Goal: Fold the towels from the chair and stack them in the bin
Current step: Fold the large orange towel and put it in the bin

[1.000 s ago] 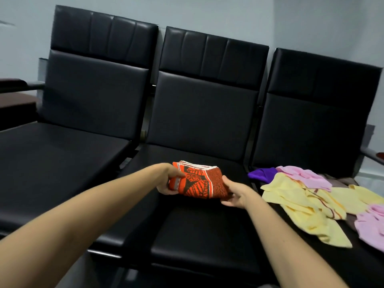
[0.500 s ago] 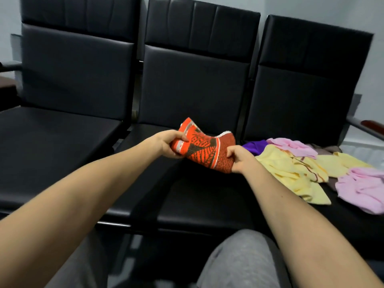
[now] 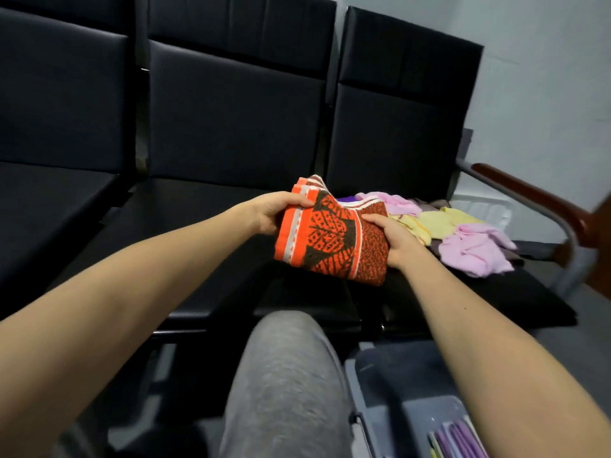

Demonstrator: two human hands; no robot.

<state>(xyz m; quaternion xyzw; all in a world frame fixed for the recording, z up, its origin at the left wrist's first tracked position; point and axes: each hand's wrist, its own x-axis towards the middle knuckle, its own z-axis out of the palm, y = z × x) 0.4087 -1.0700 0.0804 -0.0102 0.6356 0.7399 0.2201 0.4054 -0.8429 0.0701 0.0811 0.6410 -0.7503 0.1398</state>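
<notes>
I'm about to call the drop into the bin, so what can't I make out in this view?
Head view only:
1. Bin: the right forearm covers its right side and the bottom edge cuts it off, so stack height is unknown.
2. Purple towel: mostly behind the orange towel.
3. Left hand and right hand: fingers curl under the orange towel, out of sight.
</notes>
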